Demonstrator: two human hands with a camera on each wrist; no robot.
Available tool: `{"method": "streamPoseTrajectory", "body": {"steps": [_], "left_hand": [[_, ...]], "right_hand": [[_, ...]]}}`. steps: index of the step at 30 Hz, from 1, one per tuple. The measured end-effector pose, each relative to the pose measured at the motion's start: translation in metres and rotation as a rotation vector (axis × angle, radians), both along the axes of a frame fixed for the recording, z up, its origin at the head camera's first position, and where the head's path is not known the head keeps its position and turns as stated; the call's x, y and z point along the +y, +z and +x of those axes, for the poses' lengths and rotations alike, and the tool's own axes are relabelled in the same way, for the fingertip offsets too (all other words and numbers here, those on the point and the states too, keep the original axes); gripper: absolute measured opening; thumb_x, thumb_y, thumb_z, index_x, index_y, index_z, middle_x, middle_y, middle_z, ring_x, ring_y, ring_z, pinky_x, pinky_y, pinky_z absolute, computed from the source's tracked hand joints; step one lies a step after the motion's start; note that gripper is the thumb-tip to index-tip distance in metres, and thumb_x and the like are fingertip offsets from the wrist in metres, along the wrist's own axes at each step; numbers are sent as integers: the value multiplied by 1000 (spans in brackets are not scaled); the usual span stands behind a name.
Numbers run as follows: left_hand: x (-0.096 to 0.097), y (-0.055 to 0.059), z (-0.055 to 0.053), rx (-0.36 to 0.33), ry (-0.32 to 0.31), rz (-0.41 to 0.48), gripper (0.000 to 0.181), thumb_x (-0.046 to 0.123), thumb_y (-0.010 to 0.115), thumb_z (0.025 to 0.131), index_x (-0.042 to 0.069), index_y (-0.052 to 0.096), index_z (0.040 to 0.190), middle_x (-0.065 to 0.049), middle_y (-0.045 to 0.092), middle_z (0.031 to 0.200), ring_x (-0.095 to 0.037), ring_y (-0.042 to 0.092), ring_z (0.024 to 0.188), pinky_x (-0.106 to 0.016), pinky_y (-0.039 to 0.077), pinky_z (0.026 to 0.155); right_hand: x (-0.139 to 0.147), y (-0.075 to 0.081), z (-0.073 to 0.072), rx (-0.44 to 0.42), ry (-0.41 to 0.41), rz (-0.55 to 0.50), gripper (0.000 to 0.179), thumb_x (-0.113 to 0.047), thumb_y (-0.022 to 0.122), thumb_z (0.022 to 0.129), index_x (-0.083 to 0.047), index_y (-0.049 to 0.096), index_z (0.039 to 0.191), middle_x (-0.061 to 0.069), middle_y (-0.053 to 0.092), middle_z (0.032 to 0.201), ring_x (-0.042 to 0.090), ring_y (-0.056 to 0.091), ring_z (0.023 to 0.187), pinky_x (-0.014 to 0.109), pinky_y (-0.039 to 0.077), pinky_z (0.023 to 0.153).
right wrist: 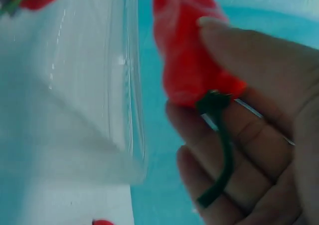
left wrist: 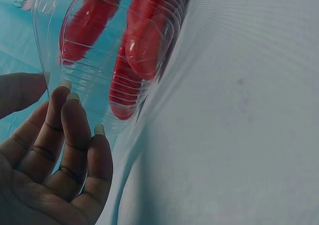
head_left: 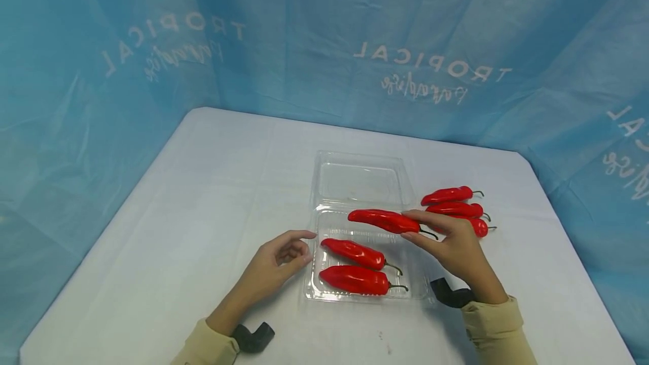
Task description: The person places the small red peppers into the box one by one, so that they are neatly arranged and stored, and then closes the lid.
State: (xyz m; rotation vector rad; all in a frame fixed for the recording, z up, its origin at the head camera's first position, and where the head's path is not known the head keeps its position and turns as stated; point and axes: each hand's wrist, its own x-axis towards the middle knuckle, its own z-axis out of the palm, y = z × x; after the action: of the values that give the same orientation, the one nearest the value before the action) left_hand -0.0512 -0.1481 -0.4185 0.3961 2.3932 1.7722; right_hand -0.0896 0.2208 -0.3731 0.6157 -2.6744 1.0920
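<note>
My right hand pinches a red chili pepper near its stem end, between thumb and fingers, above a clear plastic clamshell container. In the right wrist view, the held pepper's green stem hangs across the fingers. Two more red peppers lie inside the container's base, a wrinkled pepper behind a smoother pepper, stems to the right. Along the container's left edge is my left hand, index finger and thumb apart at the rim, other fingers loosely curled. Whether its tips press the rim is unclear.
The container's lid lies opened away from me. Right of it, three red peppers lie in a stack-like row, partly hidden by my right hand. A white table carries everything, with blue printed sheeting hanging around it.
</note>
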Motion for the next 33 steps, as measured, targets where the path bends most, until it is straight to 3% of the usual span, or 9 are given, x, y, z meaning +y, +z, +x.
{"method": "streamPoseTrajectory", "body": {"steps": [6, 15, 24, 33], "left_hand": [[1, 0, 0, -2, 9, -8, 38, 21, 76, 94, 20, 66, 131, 2, 67, 97, -17, 65, 88, -27, 56, 86], [3, -1, 0, -6, 3, -16, 39, 22, 76, 95, 19, 66, 132, 2, 68, 98, -17, 66, 89, -27, 56, 87], [1, -1, 0, -4, 10, -17, 38, 24, 76, 95, 19, 66, 131, 3, 68, 97, -17, 66, 88, -27, 56, 85], [1, -3, -2, 2, 0, -13, 39, 23, 75, 95, 19, 65, 132, 2, 68, 98, -17, 66, 89, -27, 56, 87]], "right_hand": [[-11, -4, -2, -17, 85, 87, 49, -17, 90, 79, -19, 74, 126, -6, 75, 114, 16, 71, 104, 45, 61, 80], [-19, -5, 0, -110, 120, 195, 48, -21, 89, 81, -17, 74, 126, -6, 74, 117, 16, 70, 109, 42, 58, 88], [-22, -9, -4, -181, 278, 258, 63, -15, 84, 86, -20, 61, 144, -7, 65, 136, 17, 62, 126, 43, 54, 97], [-5, -4, 1, -95, 152, 101, 53, -11, 80, 89, -22, 65, 139, -9, 68, 131, 13, 65, 120, 46, 55, 95]]}}
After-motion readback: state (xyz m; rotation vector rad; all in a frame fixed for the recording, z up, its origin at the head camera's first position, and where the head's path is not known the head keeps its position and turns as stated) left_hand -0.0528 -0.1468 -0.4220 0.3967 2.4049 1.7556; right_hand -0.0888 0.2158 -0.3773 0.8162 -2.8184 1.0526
